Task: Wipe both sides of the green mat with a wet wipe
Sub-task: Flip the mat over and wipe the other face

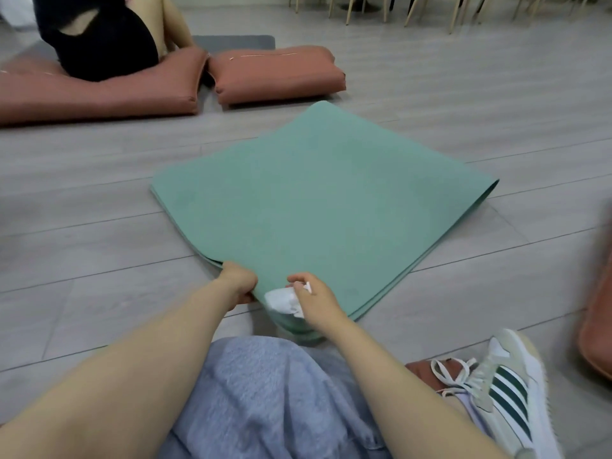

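Both hands' grip [240, 282] [314, 298] on mat corner [261, 294]

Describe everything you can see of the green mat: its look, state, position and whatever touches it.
The green mat is a thin, flexible sheet, matte teal-green, foam or rubber by its look. It lies folded on the grey floor, with stacked layer edges showing along its near sides and a rounded fold at the right. One corner points toward the person. There the left hand grips the edge, fingers tucked beneath, and the right hand, holding a crumpled white wet wipe, rests on the corner, which seems slightly raised.
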`<act>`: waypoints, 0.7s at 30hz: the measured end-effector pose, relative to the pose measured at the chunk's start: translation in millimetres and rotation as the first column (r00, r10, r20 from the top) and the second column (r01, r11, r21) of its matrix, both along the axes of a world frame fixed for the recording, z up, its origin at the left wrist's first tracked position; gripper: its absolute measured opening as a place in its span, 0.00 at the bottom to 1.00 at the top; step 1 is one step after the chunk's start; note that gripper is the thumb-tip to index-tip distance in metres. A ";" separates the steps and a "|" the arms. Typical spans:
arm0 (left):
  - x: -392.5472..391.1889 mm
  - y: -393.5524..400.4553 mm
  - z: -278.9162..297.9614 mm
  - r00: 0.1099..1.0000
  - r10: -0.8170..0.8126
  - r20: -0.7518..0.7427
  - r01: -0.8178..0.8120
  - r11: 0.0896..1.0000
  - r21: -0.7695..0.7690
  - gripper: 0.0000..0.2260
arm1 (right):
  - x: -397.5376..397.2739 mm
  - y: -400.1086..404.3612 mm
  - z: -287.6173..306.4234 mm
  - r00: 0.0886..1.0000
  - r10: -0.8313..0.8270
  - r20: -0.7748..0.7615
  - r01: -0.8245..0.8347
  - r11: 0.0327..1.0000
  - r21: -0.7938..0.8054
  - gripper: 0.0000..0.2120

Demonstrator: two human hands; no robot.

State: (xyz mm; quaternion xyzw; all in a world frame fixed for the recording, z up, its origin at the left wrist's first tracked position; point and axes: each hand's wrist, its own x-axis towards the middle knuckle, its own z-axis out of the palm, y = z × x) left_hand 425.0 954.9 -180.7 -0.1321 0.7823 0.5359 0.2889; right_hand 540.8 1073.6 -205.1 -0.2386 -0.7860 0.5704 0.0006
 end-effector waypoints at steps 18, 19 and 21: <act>-30.4 -41.8 -33.3 1.000 0.005 0.007 -0.005 1.000 -0.005 0.35 | 19.0 101.1 -44.6 0.782 0.040 0.622 -0.604 0.299 0.739 0.31; -31.9 -40.7 -34.4 1.000 -0.013 -0.003 0.013 1.000 -0.020 0.35 | 15.8 103.8 -45.2 0.766 0.057 0.640 -0.629 0.268 0.729 0.29; -34.8 -40.9 -39.7 0.999 -0.047 -0.026 0.046 0.999 -0.026 0.34 | 13.7 102.3 -46.1 0.770 0.061 0.635 -0.630 0.236 0.740 0.26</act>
